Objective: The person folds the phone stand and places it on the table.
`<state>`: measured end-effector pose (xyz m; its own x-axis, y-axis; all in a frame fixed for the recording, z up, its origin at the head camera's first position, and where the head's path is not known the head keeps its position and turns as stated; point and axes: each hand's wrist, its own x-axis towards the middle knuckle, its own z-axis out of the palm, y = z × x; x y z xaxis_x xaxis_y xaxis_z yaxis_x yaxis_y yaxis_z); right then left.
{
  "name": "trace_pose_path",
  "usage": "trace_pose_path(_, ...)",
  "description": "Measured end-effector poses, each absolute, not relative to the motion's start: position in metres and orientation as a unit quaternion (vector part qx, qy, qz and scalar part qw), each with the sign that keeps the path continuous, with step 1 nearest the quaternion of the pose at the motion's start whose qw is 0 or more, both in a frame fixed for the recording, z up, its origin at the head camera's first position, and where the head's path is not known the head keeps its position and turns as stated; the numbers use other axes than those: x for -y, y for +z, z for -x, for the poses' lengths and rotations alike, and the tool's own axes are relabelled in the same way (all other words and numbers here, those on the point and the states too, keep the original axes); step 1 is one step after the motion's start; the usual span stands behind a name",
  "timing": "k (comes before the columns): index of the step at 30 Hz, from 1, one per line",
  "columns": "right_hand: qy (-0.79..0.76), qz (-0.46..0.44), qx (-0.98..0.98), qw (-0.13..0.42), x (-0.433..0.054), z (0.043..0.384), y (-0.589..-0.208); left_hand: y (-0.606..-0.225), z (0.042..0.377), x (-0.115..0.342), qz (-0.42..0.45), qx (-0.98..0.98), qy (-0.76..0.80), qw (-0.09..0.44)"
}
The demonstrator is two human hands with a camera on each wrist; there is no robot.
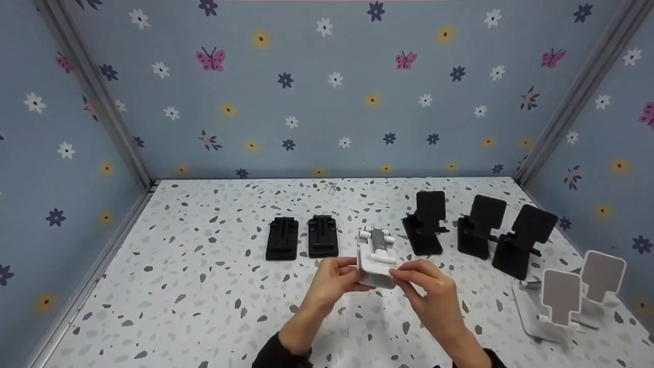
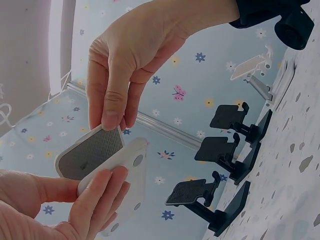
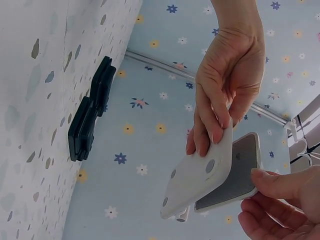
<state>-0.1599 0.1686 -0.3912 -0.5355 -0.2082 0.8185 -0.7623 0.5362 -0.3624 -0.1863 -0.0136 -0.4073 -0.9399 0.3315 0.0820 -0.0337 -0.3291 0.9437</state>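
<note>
Left hand (image 1: 327,286), one: my thumb and fingers clamp the base (image 3: 195,177) of a white stand (image 1: 375,267). Right hand (image 1: 431,289), one: my thumb and fingertips pinch the edge of its grey-padded plate (image 3: 240,160), angled away from the base. Stand, one: held up between my hands, over the speckled table (image 1: 179,306). Handling, as I judge it: light, rigid, shell slightly slick, hinge stiff — best held by base and plate edges, clear of the joint. Beyond: two flat black stands (image 1: 282,239); rightward, three upright black stands (image 1: 485,212), two upright white stands (image 1: 561,296)
</note>
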Motion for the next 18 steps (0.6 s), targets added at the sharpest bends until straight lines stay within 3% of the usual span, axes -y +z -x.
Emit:
trace_pose_path(6,0.464,-0.205,0.807,0.301,-0.176,0.172,-0.387,-0.405,0.186,0.014,-0.136,-0.558,0.812,0.104)
trace_pose_path(18,0.665,-0.036,0.745,0.027,-0.175,0.198,-0.393,-0.404,0.184,0.014,-0.131,-0.553,0.815,0.108)
